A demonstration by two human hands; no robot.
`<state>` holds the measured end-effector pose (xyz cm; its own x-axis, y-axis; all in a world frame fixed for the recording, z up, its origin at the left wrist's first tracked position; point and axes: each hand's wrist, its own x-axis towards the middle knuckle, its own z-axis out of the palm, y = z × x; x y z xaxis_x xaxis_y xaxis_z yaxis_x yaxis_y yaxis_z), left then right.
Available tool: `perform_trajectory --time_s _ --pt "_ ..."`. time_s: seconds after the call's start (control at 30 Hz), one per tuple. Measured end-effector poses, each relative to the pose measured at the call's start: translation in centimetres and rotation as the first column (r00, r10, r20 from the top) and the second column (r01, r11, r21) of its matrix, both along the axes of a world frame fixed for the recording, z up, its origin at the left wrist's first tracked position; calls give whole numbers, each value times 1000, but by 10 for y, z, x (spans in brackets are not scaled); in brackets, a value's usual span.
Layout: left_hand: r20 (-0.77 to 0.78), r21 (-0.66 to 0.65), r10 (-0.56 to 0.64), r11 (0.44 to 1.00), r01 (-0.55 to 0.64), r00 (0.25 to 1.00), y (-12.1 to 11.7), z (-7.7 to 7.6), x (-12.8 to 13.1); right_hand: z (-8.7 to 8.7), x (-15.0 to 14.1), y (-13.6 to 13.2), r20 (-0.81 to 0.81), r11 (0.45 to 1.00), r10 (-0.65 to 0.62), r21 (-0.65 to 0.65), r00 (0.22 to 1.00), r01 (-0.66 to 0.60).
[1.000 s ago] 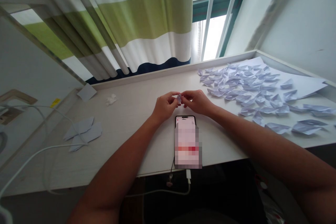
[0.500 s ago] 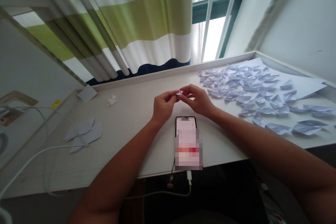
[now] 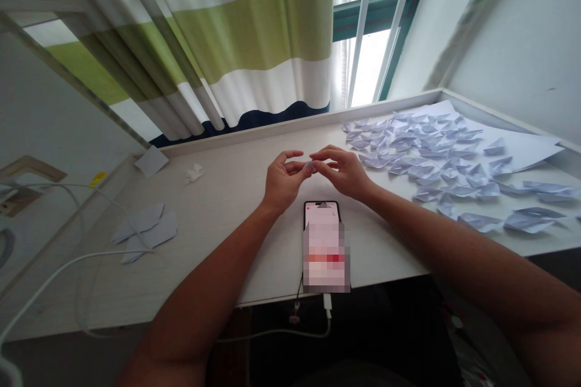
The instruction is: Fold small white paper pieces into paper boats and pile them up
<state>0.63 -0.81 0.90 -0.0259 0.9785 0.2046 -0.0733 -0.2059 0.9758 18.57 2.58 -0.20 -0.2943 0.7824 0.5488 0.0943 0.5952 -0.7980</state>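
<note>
Both my hands meet above the middle of the white desk [image 3: 218,211]. My left hand [image 3: 282,180] and my right hand [image 3: 344,170] pinch a small folded piece of pale paper [image 3: 310,165] between their fingertips; the other fingers are spread a little. Just below the hands a phone [image 3: 323,242] lies flat at the desk's front edge, plugged into a white cable [image 3: 290,332]. To the right, several small folded paper boats [image 3: 422,154] are spread over the desk.
Larger white sheets [image 3: 521,145] lie under the boats at the far right. Two folded papers [image 3: 145,230] and a crumpled scrap [image 3: 193,173] lie at the left, with a white cord [image 3: 59,266] looping across. A striped curtain [image 3: 236,42] and a window are behind the desk.
The hands have kept working the small paper, lifting it slightly; the left hand's fingers have spread out more. The phone and the boats have stayed where they were.
</note>
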Motion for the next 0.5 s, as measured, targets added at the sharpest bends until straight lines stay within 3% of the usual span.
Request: perform_trajectory --time_s 0.27,0.5 --pt "-41 -49 -135 990 133 990 -1 -2 -3 3 -1 2 -45 997 71 -16 996 -72" --pt "-156 -37 -204 979 201 966 -2 -4 -3 7 2 2 32 999 32 8 999 -32"
